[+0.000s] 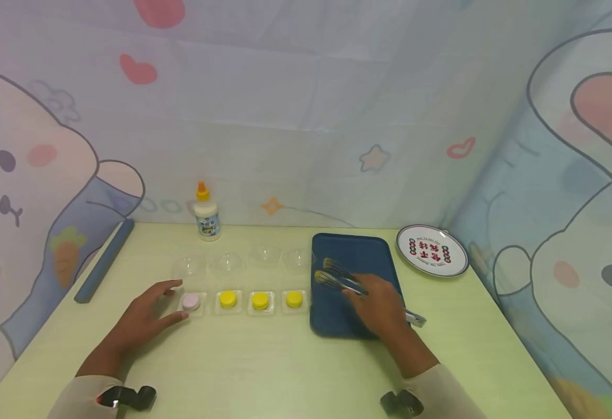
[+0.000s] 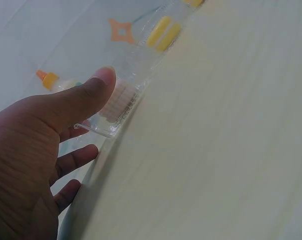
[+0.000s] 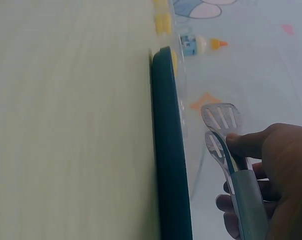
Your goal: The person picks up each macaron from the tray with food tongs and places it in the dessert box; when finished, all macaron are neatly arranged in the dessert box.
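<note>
My right hand [image 1: 381, 305] grips metal food tongs [image 1: 347, 283] over the dark blue tray [image 1: 332, 320]. Slotted tips of the tongs stand apart with nothing between them. Over on the left, my left hand [image 1: 145, 314] has its thumb and fingers spread beside a clear plastic base holding a pale pink macaron [image 1: 191, 301]; in the left wrist view the thumb overlaps that base. To its right sit three more clear bases, each with a yellow macaron [image 1: 228, 299], [image 1: 260, 301], [image 1: 294, 299]. Clear domed lids [image 1: 229, 263] stand in a row behind them.
A white bottle [image 1: 208, 221] with an orange tip stands at the table's back edge. A printed plate [image 1: 432, 251] lies at the back right, beyond the tray. Along the left edge lies a long blue-grey bar [image 1: 105, 260]. Cartoon-printed cloth closes off the back and sides.
</note>
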A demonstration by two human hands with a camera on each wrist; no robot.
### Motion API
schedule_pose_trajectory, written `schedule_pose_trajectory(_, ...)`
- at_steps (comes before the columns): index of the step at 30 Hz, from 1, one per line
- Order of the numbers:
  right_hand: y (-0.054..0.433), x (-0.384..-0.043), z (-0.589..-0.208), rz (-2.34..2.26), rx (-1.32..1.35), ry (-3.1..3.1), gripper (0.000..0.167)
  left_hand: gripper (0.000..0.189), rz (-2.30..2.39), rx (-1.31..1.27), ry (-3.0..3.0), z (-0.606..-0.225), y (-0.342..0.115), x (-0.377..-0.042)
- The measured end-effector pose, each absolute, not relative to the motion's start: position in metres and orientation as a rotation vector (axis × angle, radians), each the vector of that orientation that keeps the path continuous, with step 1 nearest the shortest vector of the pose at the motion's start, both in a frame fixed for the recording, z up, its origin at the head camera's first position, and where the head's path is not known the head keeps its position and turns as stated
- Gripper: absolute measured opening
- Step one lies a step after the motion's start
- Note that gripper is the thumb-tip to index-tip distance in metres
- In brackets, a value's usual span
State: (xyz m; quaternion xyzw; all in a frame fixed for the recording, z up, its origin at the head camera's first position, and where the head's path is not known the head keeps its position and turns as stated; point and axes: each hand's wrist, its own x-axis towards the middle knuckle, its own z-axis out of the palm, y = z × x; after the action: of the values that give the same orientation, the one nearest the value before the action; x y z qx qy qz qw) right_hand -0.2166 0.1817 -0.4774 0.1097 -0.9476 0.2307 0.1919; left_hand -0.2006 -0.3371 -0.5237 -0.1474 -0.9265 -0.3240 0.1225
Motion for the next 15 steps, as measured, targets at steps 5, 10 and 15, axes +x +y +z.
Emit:
schedule_pose_trajectory(5,0.201,-0.211,-0.48,0.681,0.241,-2.662,0.046,0.074,-0.91,-0.447,-2.679,-0.525,-0.336,-0.201)
schedule_pose_trajectory(10,0.221,-0.208,-0.482,0.688,0.151,-2.682,0.047,0.074,-0.902,-0.476,-2.646,-0.525,-0.336,-0.201)
schedule_pose_trajectory(15,0.241,-0.207,-0.488,0.679,0.141,-2.607,0.046,0.074,-0.912,-0.464,-2.66,-0.525,-0.336,-0.199)
